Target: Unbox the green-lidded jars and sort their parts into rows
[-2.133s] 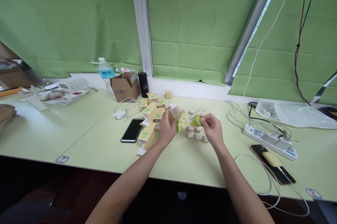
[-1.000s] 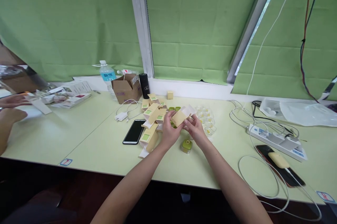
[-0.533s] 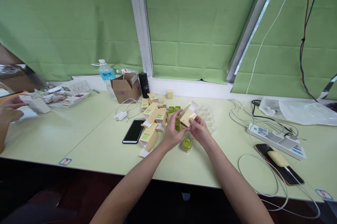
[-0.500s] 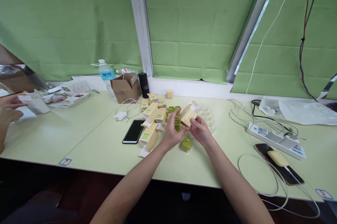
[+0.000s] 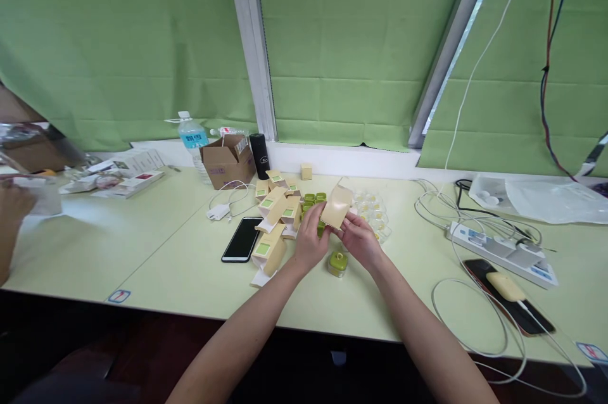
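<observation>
Between both hands I hold a small cream paper box (image 5: pixel 337 206) above the table, its plain side facing up. My left hand (image 5: pixel 311 240) grips its left and lower edge, and my right hand (image 5: pixel 361 239) pinches its lower right corner. Just below them on the table stands a small clear jar with a green lid (image 5: pixel 337 263). Several green lids (image 5: pixel 314 199) sit behind my left hand, partly hidden by it. Right of the box are several clear containers with yellow spots (image 5: pixel 373 209). A pile of cream boxes with green windows (image 5: pixel 269 246), some flaps open, lies to the left.
Left of the pile lie a phone (image 5: pixel 241 240) and a white charger (image 5: pixel 218 212). Behind stand a brown carton (image 5: pixel 228 166), a black tumbler (image 5: pixel 259 156) and a water bottle (image 5: pixel 193 138). A power strip (image 5: pixel 502 256) and looped cables lie right. Another person's hand (image 5: pixel 14 204) is far left.
The box in my hands has turned, so its plain side now faces up instead of its printed side. At far left, the other person's hand and white box have shifted left.
</observation>
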